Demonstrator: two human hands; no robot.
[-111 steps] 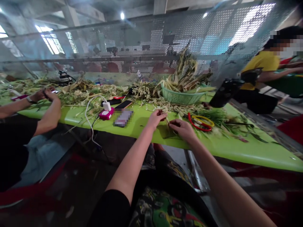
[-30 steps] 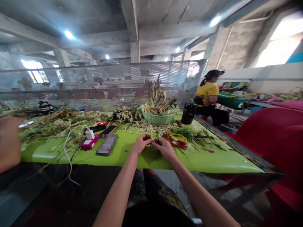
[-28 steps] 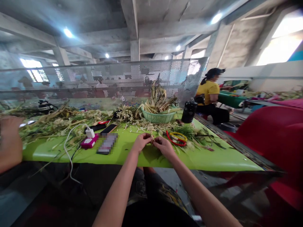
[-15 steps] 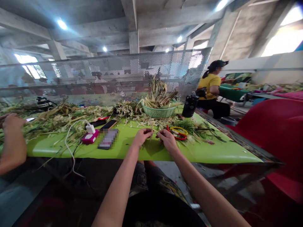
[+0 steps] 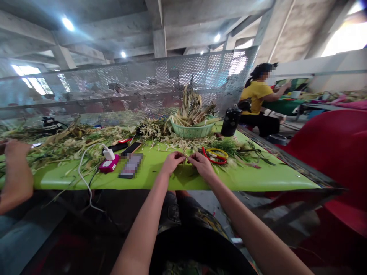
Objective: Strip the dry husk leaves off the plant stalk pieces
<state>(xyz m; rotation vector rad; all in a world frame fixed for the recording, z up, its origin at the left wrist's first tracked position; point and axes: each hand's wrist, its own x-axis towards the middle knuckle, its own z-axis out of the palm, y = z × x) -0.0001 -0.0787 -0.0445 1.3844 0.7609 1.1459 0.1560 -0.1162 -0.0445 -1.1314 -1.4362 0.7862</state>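
My left hand (image 5: 171, 162) and my right hand (image 5: 203, 164) meet over the front part of the lime-green table (image 5: 258, 177). Both are closed, pinching a thin pale leaf strip (image 5: 187, 156) held between them. Red and yellow bands (image 5: 215, 155) lie just right of my right hand. Dried leaf scraps (image 5: 183, 144) are strewn behind my hands. A green basket (image 5: 192, 131) piled with husks stands further back.
Phones (image 5: 131, 166), a pink power bank (image 5: 108, 165) with a white charger and cable lie at left. A dark bottle (image 5: 229, 122) stands at the back right. Another person's hand (image 5: 15, 149) rests far left. A person in yellow (image 5: 258, 99) sits beyond; red chairs (image 5: 335, 152) at right.
The view has tilted up and swung right since the oldest frame. My hands have come closer together and stay pinched on the strip, shifting only slightly.
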